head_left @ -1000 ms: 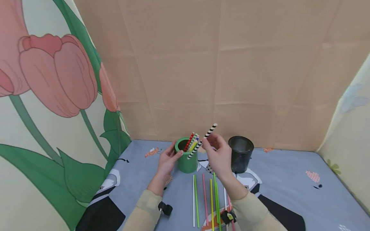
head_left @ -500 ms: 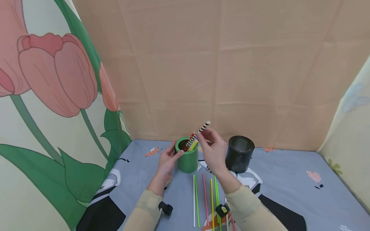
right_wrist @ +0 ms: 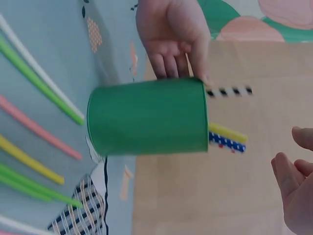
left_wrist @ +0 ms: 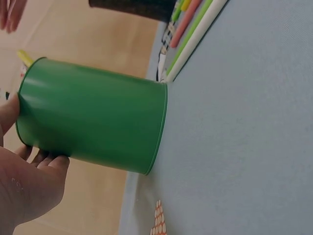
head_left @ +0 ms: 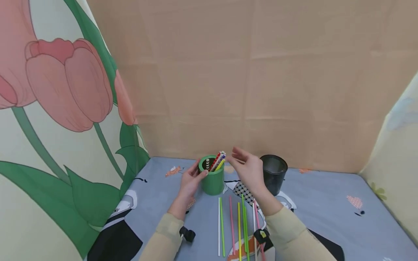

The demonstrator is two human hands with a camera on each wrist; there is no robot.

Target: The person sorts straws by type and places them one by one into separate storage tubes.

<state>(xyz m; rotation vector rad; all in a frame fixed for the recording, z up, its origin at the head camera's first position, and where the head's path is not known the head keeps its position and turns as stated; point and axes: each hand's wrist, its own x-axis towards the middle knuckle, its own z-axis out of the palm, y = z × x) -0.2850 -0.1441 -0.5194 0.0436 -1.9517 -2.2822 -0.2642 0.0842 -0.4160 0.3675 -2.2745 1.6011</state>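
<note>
From my remote station I read the head view left to right. The left hand (head_left: pixel 190 180) grips the green cup (head_left: pixel 212 180) at its 9 o'clock side, thumb curled at the rim and fingers wrapped behind, as the right wrist view confirms. The cup stands upright on the grey printed cloth (head_left: pixel 156 195) and holds a bunch of patterned paper straws (head_left: pixel 218 161), which lean toward 1 o'clock; a black-and-white striped straw (head_left: pixel 207 164) sits apart from them at the 9 o'clock side of the mouth. The right hand (head_left: pixel 249 170) hovers just beside the cup at its 3 o'clock, fingers spread apart and holding nothing. A row of plain coloured straws (head_left: pixel 236 224) lies flat on the cloth at the cup's 6 o'clock, their tips near its base. The black cup (head_left: pixel 273 174) stands at 3 o'clock of the right hand, close to its knuckles. I judge three risks here: the right hand, swinging back, could knock the black cup over; a sleeve dragged across the cloth could scatter the loose straws; and a firmer squeeze or pull by the left hand could tip the light green cup and spill its leaning load.
</note>
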